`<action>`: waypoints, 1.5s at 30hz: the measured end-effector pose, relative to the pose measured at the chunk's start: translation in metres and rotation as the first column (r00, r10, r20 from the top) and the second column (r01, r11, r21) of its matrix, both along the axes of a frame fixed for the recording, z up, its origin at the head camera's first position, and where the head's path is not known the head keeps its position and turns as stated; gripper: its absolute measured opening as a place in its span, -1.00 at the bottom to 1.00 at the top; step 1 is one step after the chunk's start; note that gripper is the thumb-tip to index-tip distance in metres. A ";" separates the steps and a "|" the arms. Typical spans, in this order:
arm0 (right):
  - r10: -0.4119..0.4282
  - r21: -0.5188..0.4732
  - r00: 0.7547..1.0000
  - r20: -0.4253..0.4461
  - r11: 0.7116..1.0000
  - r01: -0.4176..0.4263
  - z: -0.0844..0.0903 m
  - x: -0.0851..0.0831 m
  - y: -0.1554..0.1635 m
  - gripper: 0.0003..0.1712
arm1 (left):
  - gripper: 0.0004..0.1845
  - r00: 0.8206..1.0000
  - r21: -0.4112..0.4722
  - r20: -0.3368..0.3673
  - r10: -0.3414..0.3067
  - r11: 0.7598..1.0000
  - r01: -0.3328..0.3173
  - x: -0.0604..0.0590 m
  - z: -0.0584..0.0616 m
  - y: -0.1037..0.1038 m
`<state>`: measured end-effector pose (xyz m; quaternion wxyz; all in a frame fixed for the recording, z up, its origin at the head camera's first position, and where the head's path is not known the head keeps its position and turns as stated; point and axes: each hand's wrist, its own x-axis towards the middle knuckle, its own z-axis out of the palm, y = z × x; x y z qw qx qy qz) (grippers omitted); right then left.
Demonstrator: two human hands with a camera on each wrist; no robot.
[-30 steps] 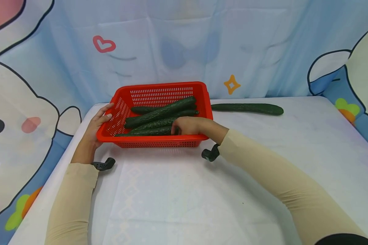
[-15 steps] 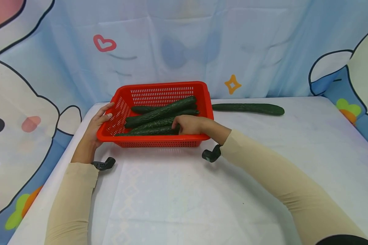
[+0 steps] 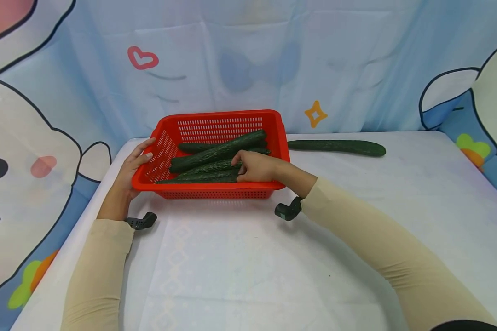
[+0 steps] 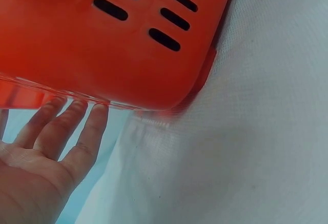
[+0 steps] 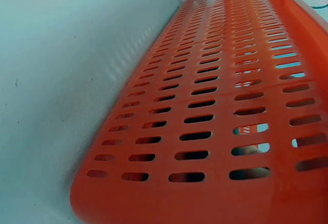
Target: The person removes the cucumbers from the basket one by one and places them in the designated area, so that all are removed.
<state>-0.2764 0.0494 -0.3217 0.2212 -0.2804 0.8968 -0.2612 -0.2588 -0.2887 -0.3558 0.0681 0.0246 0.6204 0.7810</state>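
Note:
A red perforated plastic basket (image 3: 215,195) stands on the table with several dark green cucumbers (image 3: 203,168) lying in it. At its left end is my left hand (image 3: 129,171), touching the end wall near the rim. In the left wrist view the fingers (image 4: 92,126) are extended, their tips against the basket. My right hand (image 3: 257,166) reaches over the front rim, thumb and index finger bent about a cucumber near the front; its right end is hidden beneath the hand. In the right wrist view the basket wall (image 5: 205,101) covers the hand's work.
One more cucumber (image 3: 337,147) lies on the table to the right of the basket, close to the back edge. A white cloth (image 3: 248,257) covers the table. A printed blue curtain (image 3: 248,69) hangs directly behind the basket.
My right hand has shifted slightly up and right inside the basket, its index finger now raised and farther from the thumb. The left hand and the basket stay in place.

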 end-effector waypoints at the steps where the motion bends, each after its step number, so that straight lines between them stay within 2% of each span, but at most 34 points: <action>1: 0.002 -0.012 1.000 0.003 1.000 -0.002 0.000 0.001 0.000 -0.45 | -0.45 1.000 0.000 0.000 0.001 1.000 -0.001 0.000 0.000 0.000; 10: 0.001 -0.091 1.000 0.016 0.996 0.001 0.003 0.003 0.000 -0.47 | -0.44 1.000 0.007 -0.003 -0.008 1.000 0.008 0.000 0.000 -0.001; 14: 0.010 -0.089 0.999 -0.033 0.996 -0.013 0.004 0.004 0.000 -0.44 | -0.45 1.000 0.014 0.008 -0.003 1.000 0.003 0.000 0.000 -0.001; 19: 0.046 -0.097 0.991 -0.123 0.994 -0.058 0.004 0.003 0.000 -0.60 | -0.45 1.000 -0.003 0.002 0.002 1.000 -0.002 0.000 0.000 0.000; 25: 0.039 -0.112 0.981 -0.191 0.992 -0.061 0.002 0.002 0.000 -0.63 | -0.44 1.000 -0.026 -0.016 -0.002 1.000 0.002 -0.001 0.000 0.000; 34: 0.025 -0.138 0.980 -0.199 0.989 -0.053 0.001 0.003 0.001 -0.64 | -0.45 0.999 -0.076 -0.012 0.030 0.997 -0.030 0.000 -0.001 0.001; 45: 0.005 -0.167 0.974 -0.228 0.985 -0.044 0.002 0.004 0.001 -0.65 | -0.46 0.999 -0.063 -0.003 0.032 0.998 -0.032 -0.001 -0.001 0.000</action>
